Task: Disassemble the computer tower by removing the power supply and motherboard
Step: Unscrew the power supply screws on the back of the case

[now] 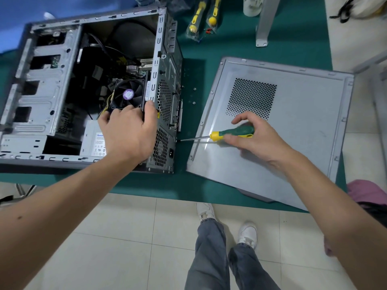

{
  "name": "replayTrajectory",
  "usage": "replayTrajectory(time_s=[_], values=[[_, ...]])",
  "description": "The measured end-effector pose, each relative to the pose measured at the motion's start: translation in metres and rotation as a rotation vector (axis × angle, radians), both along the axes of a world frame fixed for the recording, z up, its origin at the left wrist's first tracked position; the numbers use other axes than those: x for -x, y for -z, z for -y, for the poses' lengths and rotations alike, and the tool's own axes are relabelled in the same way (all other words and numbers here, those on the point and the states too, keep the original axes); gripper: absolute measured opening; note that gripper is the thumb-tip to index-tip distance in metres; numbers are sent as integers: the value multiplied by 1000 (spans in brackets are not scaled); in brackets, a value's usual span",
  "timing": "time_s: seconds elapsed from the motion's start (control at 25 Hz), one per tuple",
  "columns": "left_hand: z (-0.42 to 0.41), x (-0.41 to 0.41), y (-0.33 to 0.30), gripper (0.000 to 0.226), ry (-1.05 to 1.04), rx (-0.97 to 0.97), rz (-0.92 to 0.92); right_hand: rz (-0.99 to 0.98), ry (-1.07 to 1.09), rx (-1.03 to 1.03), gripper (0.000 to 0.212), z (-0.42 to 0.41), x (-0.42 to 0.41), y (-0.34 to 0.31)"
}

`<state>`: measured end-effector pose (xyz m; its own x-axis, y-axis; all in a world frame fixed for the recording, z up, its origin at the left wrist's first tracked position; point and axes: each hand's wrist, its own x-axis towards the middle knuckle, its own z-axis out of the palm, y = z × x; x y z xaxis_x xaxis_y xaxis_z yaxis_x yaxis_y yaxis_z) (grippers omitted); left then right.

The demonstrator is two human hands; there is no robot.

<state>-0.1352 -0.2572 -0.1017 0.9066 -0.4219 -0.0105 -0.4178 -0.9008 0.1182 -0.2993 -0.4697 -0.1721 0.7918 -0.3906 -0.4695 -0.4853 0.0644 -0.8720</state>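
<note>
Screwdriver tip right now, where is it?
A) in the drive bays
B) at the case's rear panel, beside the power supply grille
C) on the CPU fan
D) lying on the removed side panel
B: the right hand grips the green and yellow screwdriver, its tip against the rear panel of the tower next to the power supply grille, while the left hand holds the case edge.

Green-topped table (pixel 293 28), pale tiled floor (pixel 129 237)

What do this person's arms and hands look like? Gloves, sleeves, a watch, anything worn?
Nothing is worn on them. The left hand and right hand are bare, with no gloves, rings or watch in view. Both forearms are bare as far up as the picture shows, with no sleeves visible. A small dark mark sits on the left forearm.
</note>
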Motion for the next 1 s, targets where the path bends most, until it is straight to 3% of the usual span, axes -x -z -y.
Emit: replayTrajectory(time_s=[0.08,0.12,0.2,0.28,0.32,0.44,0.52,0.6,0.68,0.76,0.84,0.88,1.0], values=[[0,0,0,66,1,10,0,-228,-92,158,39,2,-2,2],[0,0,0,66,3,13,3,-235,-98,219,38,3,-3,3],[0,0,-1,67,4,9,4,-37,-46,158,6,3,-1,3],[0,0,0,69,3,1,-5,97,-9,-6,28,2,3,5],[0,0,0,69,3,-3,-8,66,-15,-19,24,2,4,7],[-1,-1,1,70,3,-12,-7,-142,-97,212,30,0,-1,10],[0,-1,1,70,1,-13,-8,23,-52,264,11,1,-4,11],[0,-1,1,70,-1,-16,-9,202,16,129,30,3,-2,10],[0,0,0,69,3,-17,-12,180,62,31,31,0,0,9],[0,0,0,69,6,-15,-14,-21,-34,188,16,-2,-2,11],[0,-1,0,70,10,-9,-12,-62,-123,431,18,-1,-4,13],[0,-1,0,70,11,-8,-11,23,-98,424,5,0,-4,13],[-1,-2,0,70,15,-4,-10,184,-21,133,36,3,4,11]])
